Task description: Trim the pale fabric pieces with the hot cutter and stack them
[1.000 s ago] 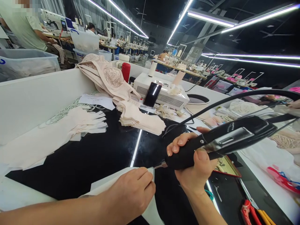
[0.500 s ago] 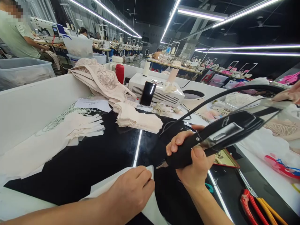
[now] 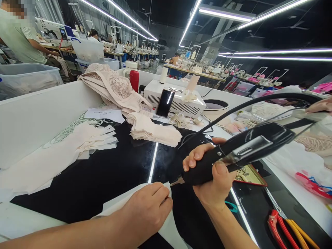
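Pale cloth lies low in the view on the black counter, its near corner raised a little in the left hand, whose grip is pinched together on the edge, probably so that the thin layers cannot slide or curl. The right hand has its grip wrapped around a black tool, fingers on the far side and thumb along the near one, a hold that seems meant to steady the long, corded body while aiming its metal tip at that corner; whether tip and cloth touch, I cannot tell. The tool slants, back end high, which leaves the corner in plain sight. Beyond the hands, a stack of cloth pieces and a fanned pile sit apart from each other, likely so the two do not mix. Red-handled cutters lie right of the right forearm, near a shallow tray, both seemingly placed within easy reach
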The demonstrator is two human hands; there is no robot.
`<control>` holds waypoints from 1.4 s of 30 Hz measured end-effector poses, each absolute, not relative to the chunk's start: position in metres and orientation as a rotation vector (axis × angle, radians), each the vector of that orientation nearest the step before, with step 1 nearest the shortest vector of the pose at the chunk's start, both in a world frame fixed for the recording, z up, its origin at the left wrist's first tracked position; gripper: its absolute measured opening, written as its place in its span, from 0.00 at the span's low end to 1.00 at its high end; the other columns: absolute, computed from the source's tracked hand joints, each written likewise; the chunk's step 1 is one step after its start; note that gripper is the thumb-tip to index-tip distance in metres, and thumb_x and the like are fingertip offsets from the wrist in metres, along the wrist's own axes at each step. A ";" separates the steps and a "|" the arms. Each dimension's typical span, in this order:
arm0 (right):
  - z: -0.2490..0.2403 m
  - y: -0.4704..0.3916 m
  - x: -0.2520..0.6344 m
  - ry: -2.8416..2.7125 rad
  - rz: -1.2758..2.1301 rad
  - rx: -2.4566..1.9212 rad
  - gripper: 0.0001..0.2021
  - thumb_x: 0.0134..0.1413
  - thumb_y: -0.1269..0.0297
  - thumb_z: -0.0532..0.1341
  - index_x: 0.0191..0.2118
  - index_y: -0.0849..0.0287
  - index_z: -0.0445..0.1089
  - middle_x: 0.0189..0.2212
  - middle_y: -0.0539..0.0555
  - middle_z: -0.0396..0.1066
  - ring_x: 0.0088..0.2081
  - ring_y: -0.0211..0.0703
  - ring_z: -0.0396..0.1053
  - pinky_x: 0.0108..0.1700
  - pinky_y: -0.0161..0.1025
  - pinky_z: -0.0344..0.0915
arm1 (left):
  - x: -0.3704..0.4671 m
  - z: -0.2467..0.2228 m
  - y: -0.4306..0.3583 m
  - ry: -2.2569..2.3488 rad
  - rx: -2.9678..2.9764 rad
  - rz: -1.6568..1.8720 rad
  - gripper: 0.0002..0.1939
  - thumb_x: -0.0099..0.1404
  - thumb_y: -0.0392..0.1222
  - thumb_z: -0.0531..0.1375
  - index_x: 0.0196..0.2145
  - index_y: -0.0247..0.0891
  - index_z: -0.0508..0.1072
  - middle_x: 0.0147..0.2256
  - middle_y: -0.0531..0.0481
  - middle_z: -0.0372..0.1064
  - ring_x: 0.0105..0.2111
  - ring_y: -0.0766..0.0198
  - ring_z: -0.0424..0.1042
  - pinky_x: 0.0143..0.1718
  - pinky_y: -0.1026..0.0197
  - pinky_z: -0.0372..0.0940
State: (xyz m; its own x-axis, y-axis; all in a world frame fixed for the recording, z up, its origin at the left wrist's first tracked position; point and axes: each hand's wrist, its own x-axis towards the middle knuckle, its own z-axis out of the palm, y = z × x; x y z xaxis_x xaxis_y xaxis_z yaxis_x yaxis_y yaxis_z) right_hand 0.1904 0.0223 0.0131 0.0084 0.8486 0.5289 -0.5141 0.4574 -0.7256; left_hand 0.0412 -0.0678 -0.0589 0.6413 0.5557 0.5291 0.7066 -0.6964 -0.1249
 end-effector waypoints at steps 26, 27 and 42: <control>0.011 0.021 0.187 -1.171 1.051 -0.397 0.20 0.54 0.53 0.74 0.49 0.49 0.71 0.28 0.44 0.71 0.23 0.38 0.68 0.22 0.35 0.68 | 0.038 -0.064 -0.078 -1.050 -2.561 -0.621 0.09 0.72 0.25 0.57 0.42 0.31 0.77 0.48 0.41 0.78 0.46 0.58 0.75 0.47 0.57 0.71; 0.011 0.021 0.187 -1.172 1.049 -0.398 0.20 0.55 0.53 0.74 0.49 0.49 0.71 0.28 0.44 0.71 0.23 0.38 0.68 0.22 0.35 0.68 | 0.039 -0.065 -0.078 -1.051 -2.549 -0.630 0.09 0.73 0.25 0.57 0.42 0.31 0.77 0.48 0.41 0.79 0.46 0.58 0.76 0.48 0.57 0.71; 0.017 0.023 0.189 -1.165 0.997 -0.441 0.20 0.52 0.55 0.74 0.48 0.50 0.71 0.27 0.44 0.71 0.22 0.38 0.67 0.20 0.36 0.69 | 0.044 -0.069 -0.081 -1.077 -2.515 -0.650 0.11 0.73 0.25 0.55 0.42 0.31 0.77 0.43 0.40 0.79 0.44 0.57 0.77 0.44 0.58 0.73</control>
State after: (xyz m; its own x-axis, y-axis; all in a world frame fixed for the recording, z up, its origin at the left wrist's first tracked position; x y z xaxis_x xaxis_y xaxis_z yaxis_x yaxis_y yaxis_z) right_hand 0.1892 0.0226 0.0169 0.0539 0.8315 0.5529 -0.4174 0.5217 -0.7440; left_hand 0.0439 -0.0806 -0.0695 0.6105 0.5918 0.5263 0.7414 -0.6607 -0.1170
